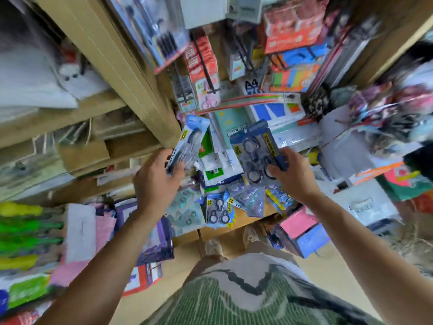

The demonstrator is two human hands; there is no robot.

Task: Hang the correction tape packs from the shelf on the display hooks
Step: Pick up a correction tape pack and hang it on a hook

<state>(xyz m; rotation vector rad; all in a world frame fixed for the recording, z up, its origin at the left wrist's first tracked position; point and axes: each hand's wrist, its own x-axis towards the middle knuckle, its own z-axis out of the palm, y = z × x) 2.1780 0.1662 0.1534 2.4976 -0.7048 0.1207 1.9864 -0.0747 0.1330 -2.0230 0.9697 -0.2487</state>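
My left hand (155,181) grips the lower end of a blue correction tape pack (191,139), seen nearly edge-on and tilted up. My right hand (291,173) holds a second blue pack (254,146) by its lower right corner, its face with dark round tape wheels turned toward me. Both packs are lifted above the shelf. Several more correction tape packs (220,211) lie in a loose pile on the shelf below my hands. Black display hooks (206,66) stick out from the wall above, carrying other goods. The frame is motion-blurred.
A wooden shelving upright (126,73) stands at the left, close to my left hand. Hanging stationery packs (290,29) crowd the wall above. Pink and blue boxes (302,231) sit at the right, green and yellow items (25,231) at the left. My shoes (214,247) show on cardboard flooring.
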